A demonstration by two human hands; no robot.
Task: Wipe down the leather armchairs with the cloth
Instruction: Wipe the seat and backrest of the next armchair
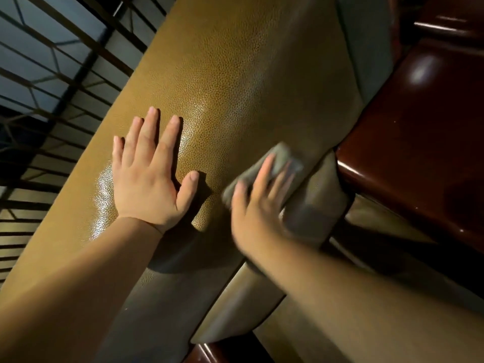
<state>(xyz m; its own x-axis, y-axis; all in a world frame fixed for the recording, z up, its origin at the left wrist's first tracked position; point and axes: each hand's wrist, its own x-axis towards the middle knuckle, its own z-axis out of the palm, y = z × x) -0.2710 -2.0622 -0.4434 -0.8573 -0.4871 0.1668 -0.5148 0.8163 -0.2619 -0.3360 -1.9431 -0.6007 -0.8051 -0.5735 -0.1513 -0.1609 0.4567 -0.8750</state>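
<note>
Your left hand (150, 176) lies flat, fingers straight, on the leather armchair (235, 74). Your blurred right hand (258, 203) presses the cloth (280, 155) with extended fingers near the cushion's edge. Unpinched, the cloth could slip free.

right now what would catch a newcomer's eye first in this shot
Two bare hands on a tan pebbled leather armchair that fills the middle of the view. The left hand lies flat with fingers spread on the leather, while the motion-blurred right hand presses a grey cloth near the seam. Glossy dark red wood shines at the right edge.
</note>
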